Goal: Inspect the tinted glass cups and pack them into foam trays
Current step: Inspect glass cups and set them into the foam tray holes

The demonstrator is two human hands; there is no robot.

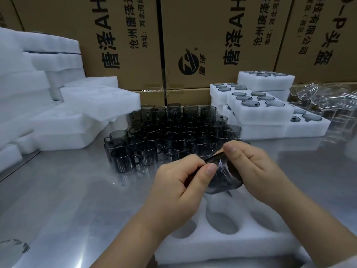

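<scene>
A dark tinted glass cup (222,178) is tilted on its side between both hands, above a white foam tray (228,246) with open round pockets at the near edge. My left hand (181,186) pinches the cup's rim with thumb and fingers. My right hand (257,167) grips the cup from the right, thumb on top. Behind them, several more tinted cups (170,136) stand packed together on the metal table.
Filled foam trays (258,111) are stacked at the right, with clear glassware (324,99) beyond them. Empty foam trays (67,113) pile up at the left. Cardboard boxes (212,41) wall off the back. The steel table (67,200) shows bare at the front left.
</scene>
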